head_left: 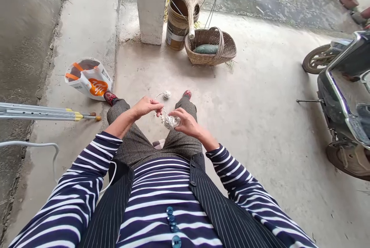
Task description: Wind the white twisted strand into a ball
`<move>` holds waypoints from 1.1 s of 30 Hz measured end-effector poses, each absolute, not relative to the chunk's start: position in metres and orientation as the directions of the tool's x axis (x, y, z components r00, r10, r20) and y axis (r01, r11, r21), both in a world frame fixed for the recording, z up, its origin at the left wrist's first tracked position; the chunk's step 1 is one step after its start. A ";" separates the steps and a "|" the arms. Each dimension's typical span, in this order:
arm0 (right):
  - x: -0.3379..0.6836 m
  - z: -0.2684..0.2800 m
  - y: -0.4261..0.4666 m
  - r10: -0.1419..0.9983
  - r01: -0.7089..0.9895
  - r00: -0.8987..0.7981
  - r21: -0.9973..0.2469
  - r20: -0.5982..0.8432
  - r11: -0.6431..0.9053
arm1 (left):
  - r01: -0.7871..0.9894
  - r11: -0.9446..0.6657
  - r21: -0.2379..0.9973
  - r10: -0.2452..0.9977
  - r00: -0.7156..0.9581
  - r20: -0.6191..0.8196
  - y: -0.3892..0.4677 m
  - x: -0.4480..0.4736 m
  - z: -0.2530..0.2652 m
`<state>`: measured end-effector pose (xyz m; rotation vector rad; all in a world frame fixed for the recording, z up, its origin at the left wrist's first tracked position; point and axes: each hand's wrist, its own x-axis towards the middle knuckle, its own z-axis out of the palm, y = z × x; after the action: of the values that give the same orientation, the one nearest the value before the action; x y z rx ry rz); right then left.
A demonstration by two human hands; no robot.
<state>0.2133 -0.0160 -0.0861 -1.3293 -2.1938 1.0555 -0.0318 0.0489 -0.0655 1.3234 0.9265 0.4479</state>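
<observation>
Single head-worn camera is looking forward and steeply down, sitting close above the striped shirt point(156, 192), taking in concrete floor point(254, 98) farther out.

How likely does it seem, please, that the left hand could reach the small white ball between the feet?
Probably yes: the way from the left hand to the small white ball looks free, though that hand seems to pinch white cord and leaning forward may be needed.
</observation>
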 end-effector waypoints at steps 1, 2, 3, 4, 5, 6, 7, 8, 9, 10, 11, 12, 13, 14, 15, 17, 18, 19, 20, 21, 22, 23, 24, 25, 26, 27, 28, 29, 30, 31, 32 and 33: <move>0.213 -0.085 -0.018 0.868 0.537 -0.495 -0.801 -0.044 0.266 | 0.215 0.232 0.949 0.760 0.569 -0.315 0.052 -0.032 -0.069; 0.213 -0.084 -0.020 0.869 0.482 -0.495 -0.839 -0.024 0.252 | 0.213 0.234 0.949 0.769 0.557 -0.314 0.054 -0.032 -0.073; 0.212 -0.083 -0.021 0.872 0.431 -0.490 -0.873 -0.013 0.229 | 0.210 0.235 0.949 0.776 0.548 -0.314 0.056 -0.031 -0.076; 0.210 -0.082 -0.023 0.876 0.378 -0.482 -0.905 -0.014 0.194 | 0.206 0.237 0.949 0.780 0.542 -0.312 0.057 -0.030 -0.079; 0.209 -0.081 -0.024 0.879 0.320 -0.475 -0.937 -0.031 0.140 | 0.204 0.236 0.950 0.785 0.536 -0.310 0.058 -0.029 -0.081; 0.207 -0.080 -0.025 0.879 0.254 -0.472 -0.965 -0.062 0.069 | 0.203 0.234 0.951 0.788 0.533 -0.308 0.058 -0.027 -0.083; 0.206 -0.079 -0.026 0.875 0.180 -0.474 -0.983 -0.098 -0.013 | 0.203 0.233 0.951 0.792 0.529 -0.306 0.057 -0.026 -0.085; 0.205 -0.079 -0.028 0.869 0.107 -0.476 -0.990 -0.133 -0.093 | 0.204 0.233 0.951 0.794 0.525 -0.307 0.056 -0.024 -0.086; 0.203 -0.078 -0.029 0.864 0.040 -0.478 -0.986 -0.159 -0.160 | 0.206 0.235 0.950 0.795 0.522 -0.310 0.055 -0.023 -0.088; 0.202 -0.077 -0.030 0.861 -0.017 -0.478 -0.978 -0.174 -0.207 | 0.212 0.239 0.948 0.794 0.519 -0.316 0.053 -0.021 -0.091; 0.202 -0.076 -0.031 0.861 -0.065 -0.477 -0.970 -0.177 -0.235 | 0.218 0.244 0.945 0.794 0.514 -0.324 0.051 -0.019 -0.094; 0.201 -0.075 -0.031 0.863 -0.102 -0.474 -0.964 -0.171 -0.247 | 0.224 0.252 0.941 0.793 0.510 -0.334 0.049 -0.018 -0.098; 0.201 -0.075 -0.031 0.867 -0.128 -0.471 -0.960 -0.163 -0.250 | 0.228 0.264 0.937 0.791 0.505 -0.346 0.047 -0.016 -0.102; 0.201 -0.074 -0.031 0.871 -0.146 -0.465 -0.957 -0.159 -0.252 | 0.230 0.282 0.931 0.788 0.498 -0.362 0.044 -0.015 -0.106; 0.201 -0.074 -0.031 0.877 -0.157 -0.454 -0.954 -0.159 -0.255 | 0.229 0.304 0.925 0.784 0.491 -0.379 0.041 -0.014 -0.111; 0.202 -0.072 -0.030 0.889 -0.169 -0.420 -0.947 -0.182 -0.274 | 0.205 0.352 0.913 0.762 0.504 -0.407 0.035 -0.015 -0.117; 0.202 -0.072 -0.030 0.892 -0.175 -0.404 -0.940 -0.201 -0.292 | 0.181 0.374 0.910 0.744 0.527 -0.411 0.032 -0.016 -0.118; 0.203 -0.071 -0.029 0.893 -0.180 -0.392 -0.934 -0.220 -0.309 | 0.149 0.392 0.908 0.728 0.553 -0.405 0.029 -0.018 -0.118; 0.204 -0.069 -0.028 0.892 -0.180 -0.386 -0.929 -0.235 -0.323 | 0.118 0.407 0.906 0.711 0.581 -0.395 0.027 -0.021 -0.117; 0.205 -0.068 -0.028 0.892 -0.177 -0.382 -0.928 -0.243 -0.329 | 0.094 0.418 0.904 0.699 0.603 -0.386 0.025 -0.023 -0.115; 0.206 -0.066 -0.028 0.893 -0.173 -0.377 -0.929 -0.244 -0.327 | 0.080 0.424 0.902 0.693 0.612 -0.380 0.024 -0.026 -0.111; 0.208 -0.065 -0.027 0.896 -0.171 -0.374 -0.932 -0.239 -0.319 | 0.077 0.421 0.904 0.696 0.611 -0.377 0.024 -0.029 -0.108; 0.209 -0.064 -0.027 0.897 -0.172 -0.378 -0.934 -0.231 -0.313 | 0.076 0.411 0.909 0.709 0.599 -0.371 0.025 -0.032 -0.104; 0.210 -0.063 -0.027 0.893 -0.177 -0.390 -0.933 -0.224 -0.312 | 0.072 0.393 0.917 0.731 0.580 -0.359 0.027 -0.034 -0.101; 0.211 -0.062 -0.027 0.884 -0.186 -0.413 -0.930 -0.220 -0.318 | 0.065 0.372 0.926 0.755 0.559 -0.343 0.030 -0.036 -0.098; 0.211 -0.061 -0.028 0.869 -0.195 -0.443 -0.923 -0.218 -0.331 | 0.060 0.347 0.936 0.777 0.541 -0.323 0.034 -0.037 -0.096; 0.211 -0.060 -0.029 0.850 -0.201 -0.480 -0.916 -0.215 -0.346 | 0.065 0.321 0.945 0.787 0.536 -0.305 0.038 -0.038 -0.095; 0.211 -0.059 -0.029 0.830 -0.207 -0.517 -0.910 -0.211 -0.361 | 0.080 0.298 0.951 0.787 0.543 -0.293 0.043 -0.039 -0.094; 0.210 -0.057 -0.030 0.812 -0.213 -0.547 -0.903 -0.205 -0.372 | 0.105 0.278 0.955 0.781 0.553 -0.289 0.047 -0.040 -0.095; 0.210 -0.055 -0.030 0.800 -0.223 -0.568 -0.899 -0.196 -0.378 | 0.140 0.259 0.956 0.776 0.560 -0.292 0.051 -0.042 -0.097; 0.210 -0.053 -0.031 0.792 -0.234 -0.582 -0.895 -0.185 -0.380 | 0.181 0.238 0.954 0.779 0.552 -0.299 0.055 -0.044 -0.099; 0.210 -0.050 -0.031 0.788 -0.247 -0.591 -0.892 -0.172 -0.379 | 0.232 0.210 0.950 0.794 0.526 -0.304 0.058 -0.046 -0.101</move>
<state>0.2098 -0.0307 -0.0496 -0.7934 -1.1614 2.0164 -0.0460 0.0581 -0.1015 1.3422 0.9908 0.4956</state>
